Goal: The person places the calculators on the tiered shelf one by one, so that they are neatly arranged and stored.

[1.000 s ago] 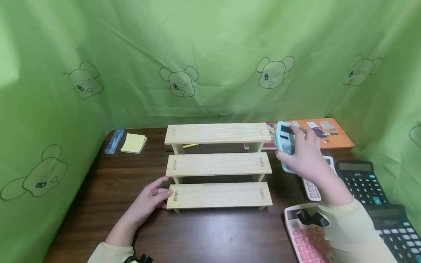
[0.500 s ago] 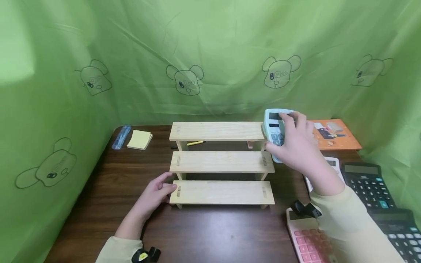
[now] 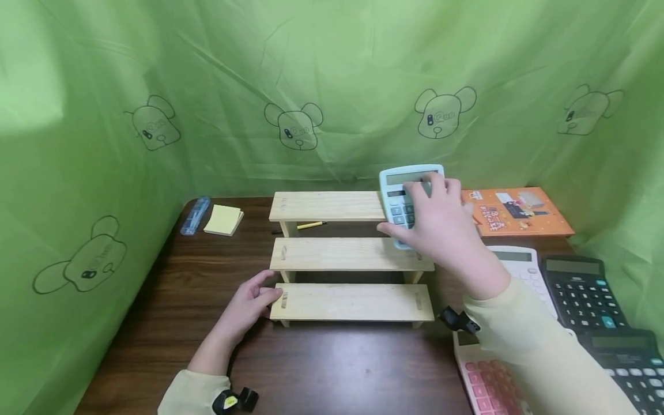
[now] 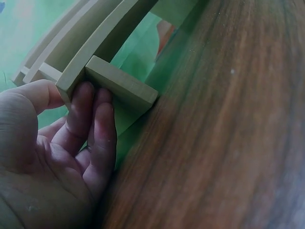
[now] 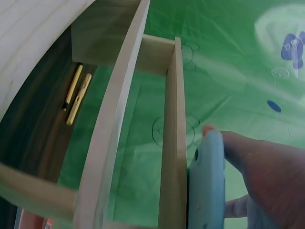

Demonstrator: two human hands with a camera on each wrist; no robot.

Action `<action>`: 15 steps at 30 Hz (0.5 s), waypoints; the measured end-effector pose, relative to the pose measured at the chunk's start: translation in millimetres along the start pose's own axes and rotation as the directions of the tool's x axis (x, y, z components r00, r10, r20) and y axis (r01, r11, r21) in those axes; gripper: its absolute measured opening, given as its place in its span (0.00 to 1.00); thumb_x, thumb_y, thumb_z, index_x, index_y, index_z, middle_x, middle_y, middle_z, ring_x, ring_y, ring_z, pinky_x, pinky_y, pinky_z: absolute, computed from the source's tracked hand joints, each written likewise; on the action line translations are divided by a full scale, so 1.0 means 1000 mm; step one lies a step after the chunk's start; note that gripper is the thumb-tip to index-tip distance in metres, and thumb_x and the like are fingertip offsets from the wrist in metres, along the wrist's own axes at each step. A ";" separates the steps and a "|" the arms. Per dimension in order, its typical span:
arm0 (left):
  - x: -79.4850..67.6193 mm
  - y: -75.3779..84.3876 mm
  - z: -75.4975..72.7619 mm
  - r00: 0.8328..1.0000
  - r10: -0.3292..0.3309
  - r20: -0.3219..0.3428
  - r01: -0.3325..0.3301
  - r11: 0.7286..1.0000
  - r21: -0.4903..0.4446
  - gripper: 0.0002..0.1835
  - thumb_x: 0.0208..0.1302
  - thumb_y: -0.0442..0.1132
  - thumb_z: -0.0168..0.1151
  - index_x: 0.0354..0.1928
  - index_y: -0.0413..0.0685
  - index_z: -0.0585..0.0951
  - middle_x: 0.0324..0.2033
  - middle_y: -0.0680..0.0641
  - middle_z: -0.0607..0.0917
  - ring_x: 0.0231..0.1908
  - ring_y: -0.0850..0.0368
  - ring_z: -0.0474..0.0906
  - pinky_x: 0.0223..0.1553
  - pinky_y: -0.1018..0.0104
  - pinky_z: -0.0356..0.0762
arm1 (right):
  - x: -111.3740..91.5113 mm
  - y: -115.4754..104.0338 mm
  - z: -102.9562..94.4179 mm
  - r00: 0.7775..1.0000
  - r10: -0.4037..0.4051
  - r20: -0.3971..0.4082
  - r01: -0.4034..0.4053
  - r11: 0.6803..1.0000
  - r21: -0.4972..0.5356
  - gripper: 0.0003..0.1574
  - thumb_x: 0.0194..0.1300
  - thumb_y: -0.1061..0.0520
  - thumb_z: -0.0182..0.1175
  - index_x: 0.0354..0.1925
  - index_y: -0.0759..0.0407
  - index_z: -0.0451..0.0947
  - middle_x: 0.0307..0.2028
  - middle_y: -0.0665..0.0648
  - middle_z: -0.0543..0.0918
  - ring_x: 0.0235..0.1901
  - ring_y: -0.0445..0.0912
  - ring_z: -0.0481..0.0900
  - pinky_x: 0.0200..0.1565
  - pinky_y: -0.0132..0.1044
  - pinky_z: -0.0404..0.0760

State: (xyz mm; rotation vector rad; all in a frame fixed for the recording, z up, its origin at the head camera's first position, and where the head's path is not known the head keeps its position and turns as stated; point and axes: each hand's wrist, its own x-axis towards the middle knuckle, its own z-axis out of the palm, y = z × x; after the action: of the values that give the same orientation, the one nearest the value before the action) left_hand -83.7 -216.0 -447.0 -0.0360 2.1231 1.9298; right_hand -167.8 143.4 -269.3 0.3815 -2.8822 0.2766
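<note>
A pale wooden three-step stand (image 3: 350,302) rests on the dark wood table. My left hand (image 3: 249,305) pinches the left end of its lowest step, thumb on top; the left wrist view shows fingers (image 4: 78,114) curled under the board (image 4: 102,40). With fingers spread over its face, my right hand (image 3: 441,222) grips a light blue calculator (image 3: 396,210), tilted and overlapping the right part of the top and middle steps in the head view. Seen from the right wrist, the calculator (image 5: 207,186) is edge-on, right beside a step's edge (image 5: 174,143).
To the right lie a white calculator (image 3: 524,268), a pink one (image 3: 485,380) and two black ones (image 3: 581,294), with an orange book (image 3: 519,213) behind. Yellow sticky notes (image 3: 224,220) and a blue translucent strip (image 3: 195,216) are back left. Yellow pens (image 5: 78,98) lie behind the stand.
My right hand has carried the light blue calculator leftward from beside the stand to over its right part. The left hand keeps its hold on the lowest step. The head view has shifted slightly.
</note>
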 end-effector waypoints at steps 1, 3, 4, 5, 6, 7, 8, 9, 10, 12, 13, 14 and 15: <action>0.000 -0.001 0.000 1.000 0.004 0.004 -0.004 1.000 -0.001 0.29 0.69 0.40 0.59 0.67 0.41 0.64 0.39 0.37 0.86 0.31 0.50 0.84 0.29 0.58 0.82 | 0.001 -0.003 0.001 1.000 -0.013 0.000 0.013 1.000 -0.007 0.63 0.45 0.12 0.51 0.64 0.53 0.68 0.66 0.65 0.59 0.60 0.65 0.56 0.38 0.71 0.68; 0.000 -0.002 0.001 1.000 0.008 0.004 -0.008 1.000 -0.007 0.29 0.69 0.41 0.60 0.67 0.42 0.64 0.39 0.37 0.86 0.32 0.49 0.84 0.30 0.58 0.82 | 0.003 -0.007 0.003 0.999 -0.038 -0.001 0.038 0.999 -0.024 0.64 0.45 0.11 0.47 0.65 0.53 0.69 0.65 0.65 0.61 0.61 0.65 0.56 0.41 0.71 0.67; 0.000 -0.003 0.001 1.000 0.012 0.004 -0.012 1.000 -0.006 0.29 0.69 0.42 0.60 0.67 0.43 0.64 0.39 0.38 0.86 0.32 0.49 0.84 0.30 0.58 0.82 | 0.004 -0.009 0.005 0.999 -0.053 -0.004 0.053 0.998 -0.024 0.64 0.45 0.11 0.48 0.65 0.53 0.69 0.65 0.65 0.61 0.60 0.65 0.57 0.43 0.70 0.68; 0.000 -0.004 0.002 1.000 0.014 0.004 -0.014 1.000 -0.006 0.29 0.69 0.42 0.60 0.67 0.44 0.64 0.39 0.38 0.86 0.32 0.49 0.84 0.30 0.57 0.82 | 0.005 -0.011 0.006 0.997 -0.073 -0.008 0.073 0.997 -0.023 0.63 0.46 0.12 0.49 0.65 0.53 0.69 0.65 0.66 0.61 0.60 0.65 0.57 0.45 0.68 0.68; 0.001 -0.004 0.002 1.000 0.014 0.004 -0.014 1.000 -0.002 0.29 0.69 0.43 0.60 0.68 0.44 0.64 0.39 0.39 0.86 0.33 0.49 0.84 0.30 0.58 0.82 | 0.006 -0.013 0.007 0.996 -0.091 -0.013 0.091 0.996 -0.023 0.63 0.46 0.12 0.50 0.65 0.54 0.70 0.65 0.66 0.61 0.59 0.65 0.58 0.46 0.67 0.69; 0.001 -0.005 0.002 1.000 0.012 0.001 -0.012 1.000 0.005 0.29 0.68 0.43 0.60 0.68 0.45 0.65 0.39 0.39 0.86 0.33 0.49 0.84 0.31 0.58 0.82 | 0.007 -0.015 0.009 0.994 -0.111 -0.021 0.111 0.994 -0.023 0.61 0.47 0.14 0.52 0.64 0.54 0.70 0.65 0.66 0.61 0.59 0.65 0.58 0.47 0.65 0.70; 0.001 -0.005 0.001 1.000 0.010 -0.002 -0.010 1.000 0.010 0.29 0.68 0.43 0.60 0.68 0.46 0.65 0.39 0.39 0.87 0.33 0.48 0.84 0.31 0.58 0.83 | 0.008 -0.017 0.010 0.991 -0.131 -0.023 0.130 0.991 -0.023 0.61 0.48 0.15 0.53 0.65 0.55 0.70 0.65 0.66 0.61 0.58 0.65 0.59 0.48 0.64 0.70; 0.001 -0.005 0.001 1.000 0.010 -0.003 -0.009 1.000 0.018 0.29 0.68 0.43 0.60 0.68 0.46 0.65 0.39 0.39 0.87 0.33 0.48 0.84 0.31 0.58 0.82 | 0.009 -0.020 0.010 0.988 -0.152 -0.021 0.151 0.988 -0.022 0.60 0.48 0.15 0.54 0.65 0.55 0.70 0.65 0.67 0.61 0.58 0.65 0.59 0.49 0.63 0.70; 0.001 -0.005 0.000 1.000 0.008 -0.002 -0.008 1.000 0.025 0.29 0.69 0.43 0.60 0.68 0.45 0.64 0.39 0.39 0.87 0.33 0.48 0.84 0.31 0.58 0.83 | 0.010 -0.023 0.011 0.985 -0.174 -0.018 0.173 0.985 -0.020 0.60 0.49 0.16 0.54 0.65 0.55 0.70 0.65 0.67 0.61 0.58 0.66 0.59 0.50 0.63 0.70; 0.001 -0.005 -0.002 1.000 0.004 0.003 -0.004 0.999 0.036 0.30 0.69 0.43 0.60 0.68 0.45 0.64 0.38 0.39 0.87 0.33 0.48 0.84 0.31 0.58 0.83 | 0.013 -0.029 0.012 0.977 -0.211 -0.002 0.211 0.977 -0.024 0.61 0.49 0.15 0.53 0.67 0.54 0.68 0.67 0.66 0.60 0.60 0.65 0.59 0.51 0.64 0.70; 0.000 -0.005 -0.003 1.000 0.002 0.007 -0.002 0.999 0.034 0.30 0.69 0.43 0.60 0.69 0.46 0.64 0.38 0.40 0.87 0.33 0.48 0.84 0.32 0.57 0.83 | 0.014 -0.032 0.011 0.973 -0.229 0.008 0.230 0.973 -0.019 0.62 0.49 0.15 0.52 0.68 0.53 0.68 0.68 0.66 0.59 0.60 0.65 0.58 0.52 0.65 0.70; 0.000 -0.005 -0.004 1.000 0.004 0.012 -0.004 1.000 0.030 0.30 0.69 0.42 0.60 0.69 0.45 0.63 0.38 0.40 0.87 0.32 0.48 0.84 0.32 0.57 0.83 | 0.016 -0.035 0.011 0.968 -0.251 0.018 0.251 0.968 -0.012 0.62 0.49 0.14 0.51 0.68 0.53 0.67 0.68 0.66 0.58 0.61 0.65 0.58 0.53 0.64 0.70; 0.000 -0.004 -0.005 1.000 0.005 0.019 -0.005 1.000 0.025 0.30 0.69 0.42 0.60 0.69 0.45 0.63 0.38 0.40 0.87 0.32 0.48 0.84 0.32 0.57 0.83 | 0.017 -0.038 0.011 0.962 -0.270 0.027 0.270 0.963 -0.007 0.63 0.48 0.14 0.51 0.69 0.53 0.66 0.69 0.65 0.57 0.62 0.65 0.58 0.53 0.64 0.70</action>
State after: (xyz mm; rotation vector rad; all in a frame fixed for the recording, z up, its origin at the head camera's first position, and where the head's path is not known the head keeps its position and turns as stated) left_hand -83.4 -221.5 -450.4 -0.0078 2.1363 1.8988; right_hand -175.6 101.3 -269.8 0.7727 -2.8087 0.2097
